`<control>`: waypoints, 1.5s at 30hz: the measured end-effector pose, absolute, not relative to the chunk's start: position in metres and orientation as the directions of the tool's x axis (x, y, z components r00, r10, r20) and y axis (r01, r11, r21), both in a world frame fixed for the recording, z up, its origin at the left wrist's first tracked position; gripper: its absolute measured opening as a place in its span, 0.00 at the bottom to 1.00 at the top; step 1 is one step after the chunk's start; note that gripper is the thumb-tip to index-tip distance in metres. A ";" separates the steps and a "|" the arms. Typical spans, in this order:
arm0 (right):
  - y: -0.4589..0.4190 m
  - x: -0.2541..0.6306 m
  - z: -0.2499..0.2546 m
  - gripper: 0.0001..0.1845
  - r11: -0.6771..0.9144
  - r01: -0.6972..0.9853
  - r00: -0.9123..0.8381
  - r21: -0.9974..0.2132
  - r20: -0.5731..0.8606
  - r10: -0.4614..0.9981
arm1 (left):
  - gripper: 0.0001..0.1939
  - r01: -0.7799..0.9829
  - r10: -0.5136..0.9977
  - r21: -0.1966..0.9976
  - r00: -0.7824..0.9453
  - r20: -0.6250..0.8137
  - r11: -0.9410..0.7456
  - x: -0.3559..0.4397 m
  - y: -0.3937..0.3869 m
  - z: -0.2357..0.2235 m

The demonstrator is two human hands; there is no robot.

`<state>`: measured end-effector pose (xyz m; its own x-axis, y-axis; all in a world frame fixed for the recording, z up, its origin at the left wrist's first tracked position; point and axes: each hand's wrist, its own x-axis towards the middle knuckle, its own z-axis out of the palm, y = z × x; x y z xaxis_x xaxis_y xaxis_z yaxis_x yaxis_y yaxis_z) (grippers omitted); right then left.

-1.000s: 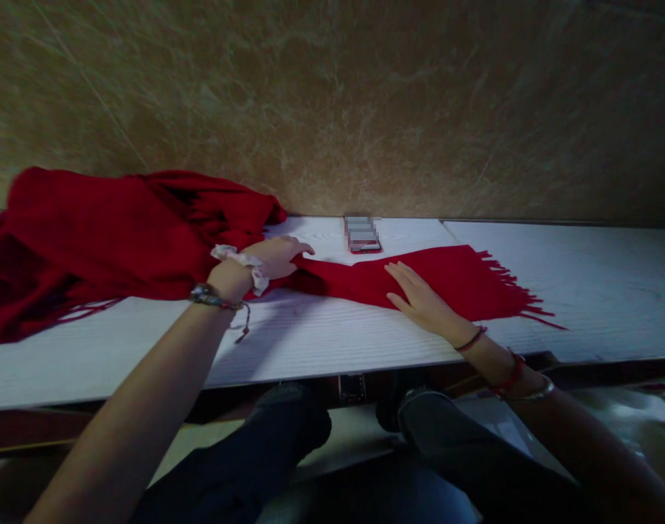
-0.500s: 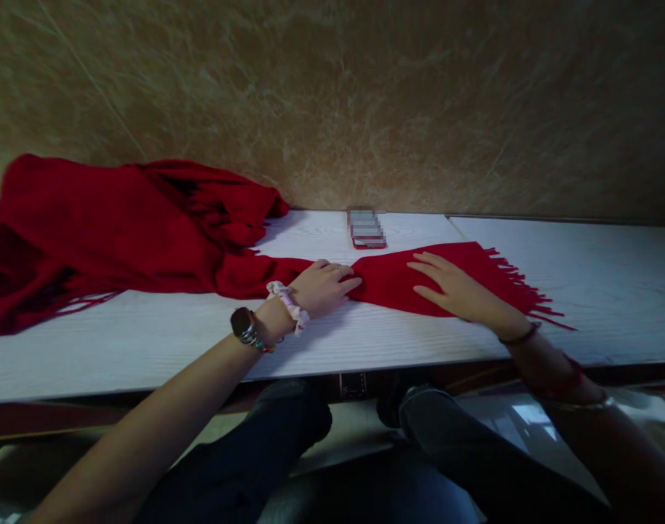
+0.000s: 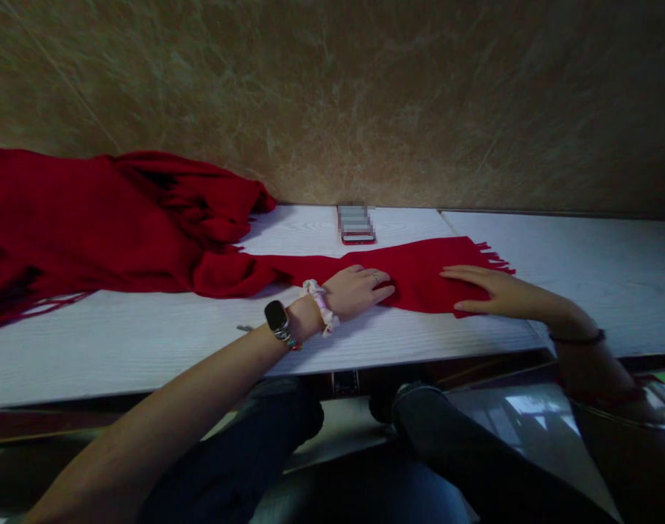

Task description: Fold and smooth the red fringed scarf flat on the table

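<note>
A long red scarf (image 3: 420, 262) with fringed ends lies across the white tabletop. Its right part is spread flat, while the left part is bunched in a loose, folded heap. My left hand (image 3: 357, 291) rests palm down on the narrow middle of the scarf, its fingers stretched out and pointing right. Over the scarf's right end, beside the fringe, lies my right hand (image 3: 490, 291) with thumb and fingers apart; it covers some of the fringe. Neither hand grips the cloth.
A phone (image 3: 356, 224) with a red edge, its screen blurred out, lies behind the scarf near the marbled wall (image 3: 332, 102). The white tabletop (image 3: 174, 342) ends just in front of my legs. A seam crosses it at the right.
My left hand has slid right along the scarf. My right hand has moved right to the fringed end. The view has shifted slightly, so the phone and heap appear further left.
</note>
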<state>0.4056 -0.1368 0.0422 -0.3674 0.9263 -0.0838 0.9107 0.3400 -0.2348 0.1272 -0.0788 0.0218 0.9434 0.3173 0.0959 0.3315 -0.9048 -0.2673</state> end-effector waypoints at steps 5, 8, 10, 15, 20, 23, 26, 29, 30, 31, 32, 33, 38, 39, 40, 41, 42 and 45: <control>-0.144 0.419 0.045 0.41 0.292 0.931 -0.340 -0.220 -0.226 0.913 | 0.18 0.317 0.332 -0.282 0.943 -0.008 -0.906 0.144 -0.082 0.027; -0.146 0.420 0.045 0.44 0.303 0.927 -0.354 -0.222 -0.253 0.900 | 0.18 0.329 0.346 -0.267 0.938 -0.017 -0.906 0.148 -0.081 0.032; -0.146 0.420 0.045 0.43 0.310 0.924 -0.361 -0.225 -0.242 0.901 | 0.19 0.361 0.367 -0.220 0.930 0.014 -0.906 0.148 -0.078 0.037; -0.144 0.424 0.044 0.37 0.332 0.913 -0.377 -0.237 -0.180 0.909 | 0.23 0.441 0.440 0.028 0.884 0.160 -0.897 0.144 -0.073 0.052; -0.141 0.428 0.040 0.27 0.356 0.910 -0.372 -0.214 -0.037 0.928 | 0.23 0.412 0.416 0.061 0.907 0.069 -0.909 0.142 -0.087 0.050; -0.141 0.425 0.039 0.23 0.413 0.895 -0.416 -0.172 0.016 0.909 | 0.19 0.434 0.435 -0.032 0.900 -0.011 -0.900 0.143 -0.095 0.039; -0.143 0.420 0.035 0.26 0.457 0.883 -0.454 -0.106 0.055 0.889 | 0.17 0.454 0.457 -0.098 0.889 -0.018 -0.886 0.144 -0.095 0.032; -0.147 0.419 0.026 0.27 0.471 0.881 -0.461 -0.048 0.142 0.876 | 0.19 0.498 0.501 -0.090 0.865 -0.007 -0.862 0.142 -0.092 0.034; -0.149 0.421 0.023 0.26 0.473 0.881 -0.459 -0.036 0.182 0.869 | 0.19 0.512 0.514 -0.085 0.858 -0.003 -0.855 0.141 -0.091 0.035; -0.151 0.423 0.020 0.24 0.472 0.881 -0.455 -0.028 0.224 0.862 | 0.19 0.521 0.523 -0.083 0.853 -0.002 -0.850 0.139 -0.090 0.037; -0.153 0.425 0.017 0.23 0.472 0.881 -0.450 -0.021 0.264 0.853 | 0.19 0.521 0.524 -0.086 0.852 -0.005 -0.849 0.139 -0.090 0.038; -0.155 0.428 0.015 0.21 0.471 0.882 -0.446 -0.014 0.298 0.844 | 0.19 0.514 0.517 -0.092 0.856 -0.011 -0.853 0.138 -0.089 0.039; -0.165 0.440 0.008 0.19 0.473 0.881 -0.436 -0.015 0.363 0.824 | 0.17 0.406 0.418 -0.128 0.905 -0.083 -0.905 0.139 -0.094 0.041; -0.166 0.442 0.007 0.19 0.471 0.882 -0.432 -0.024 0.360 0.827 | 0.16 0.391 0.405 -0.131 0.909 -0.096 -0.911 0.140 -0.096 0.042; -0.166 0.444 0.005 0.19 0.474 0.880 -0.433 -0.036 0.354 0.829 | 0.16 0.385 0.399 -0.131 0.910 -0.110 -0.914 0.141 -0.098 0.043; -0.167 0.445 0.004 0.19 0.481 0.875 -0.437 -0.052 0.343 0.832 | 0.16 0.384 0.399 -0.129 0.908 -0.124 -0.914 0.142 -0.100 0.044; -0.166 0.447 0.002 0.19 0.491 0.868 -0.444 -0.070 0.329 0.833 | 0.16 0.392 0.407 -0.122 0.903 -0.140 -0.912 0.143 -0.103 0.046; -0.166 0.450 -0.001 0.19 0.507 0.852 -0.454 -0.132 0.296 0.840 | 0.16 0.431 0.441 -0.092 0.880 -0.180 -0.898 0.145 -0.110 0.050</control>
